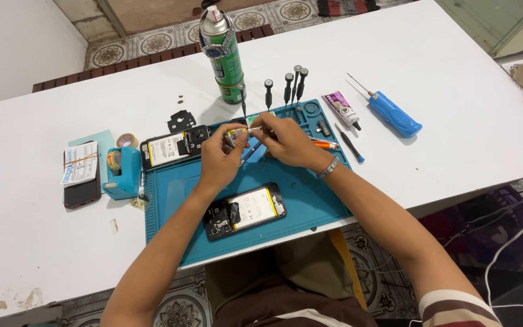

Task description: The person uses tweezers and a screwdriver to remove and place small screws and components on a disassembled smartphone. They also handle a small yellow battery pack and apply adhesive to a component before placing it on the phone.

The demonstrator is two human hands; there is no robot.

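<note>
Head view looks straight down on two bare hands meeting above the far half of a blue work mat [177,200]. The left hand [219,158] has its fingers curled in, pinching a small yellowish part [236,132] between thumb and fingertips; the right hand [287,142] closes its fingertips on the same part from the other side, a bracelet at its wrist. What the part is exactly is too small to tell.

Just below the hands, near the mat's front edge, an opened phone [246,212] lies with its back off, a white-labelled battery showing with a yellow strip along one side. A second opened phone [174,146] lies at the mat's far left corner, also with a white rectangular label. Four black-handled screwdrivers [286,88] stand upright along the mat's far edge.

Beyond them a green spray can [225,57] stands upright with a wristwatch looped around its top. To the right, off the mat, lie a small glue tube [341,109] with a purple-and-white label and a blue handheld tool [394,115] with a thin tip. To the left stand a blue tape dispenser [122,172] and a dark phone [82,175] with a white printed paper banded to it.

The white table [443,72] is bare on its far right stretch and near left corner; the mat's front edge overhangs the table's near edge slightly.
</note>
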